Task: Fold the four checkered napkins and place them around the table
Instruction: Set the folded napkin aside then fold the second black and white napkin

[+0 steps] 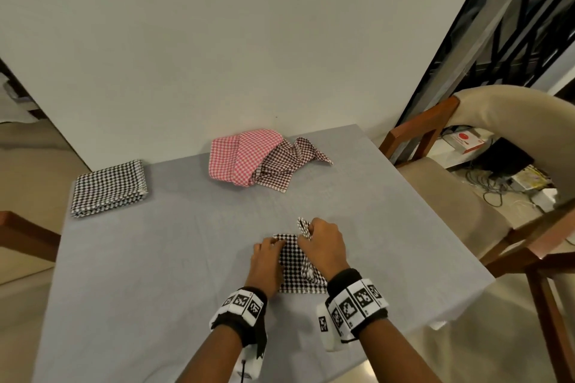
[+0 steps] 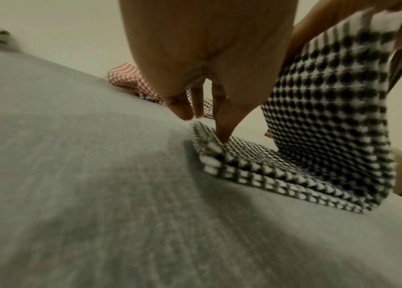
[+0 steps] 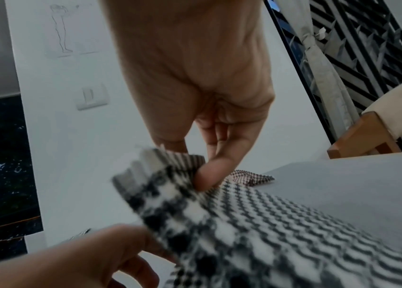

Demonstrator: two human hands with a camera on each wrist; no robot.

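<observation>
A black-and-white checkered napkin (image 1: pixel 291 261) lies part-folded near the front of the grey table (image 1: pixel 174 258). My left hand (image 1: pixel 270 250) presses straight fingertips (image 2: pixel 223 135) onto its left far corner (image 2: pixel 256 161). My right hand (image 1: pixel 311 233) pinches the napkin's right flap (image 3: pixel 244 224) between thumb and fingers (image 3: pixel 209 175) and holds it raised above the flat part. A folded black-and-white napkin (image 1: pixel 109 188) sits at the table's far left corner. A pink napkin (image 1: pixel 239 158) and a brown one (image 1: pixel 286 165) lie crumpled together at the far edge.
A cushioned wooden chair (image 1: pixel 466 196) stands close to the table's right side, and another chair's wooden arm (image 1: pixel 18 233) shows at the left. A white wall (image 1: pixel 249 56) runs right behind the table. Bare grey cloth spans the table's left and middle.
</observation>
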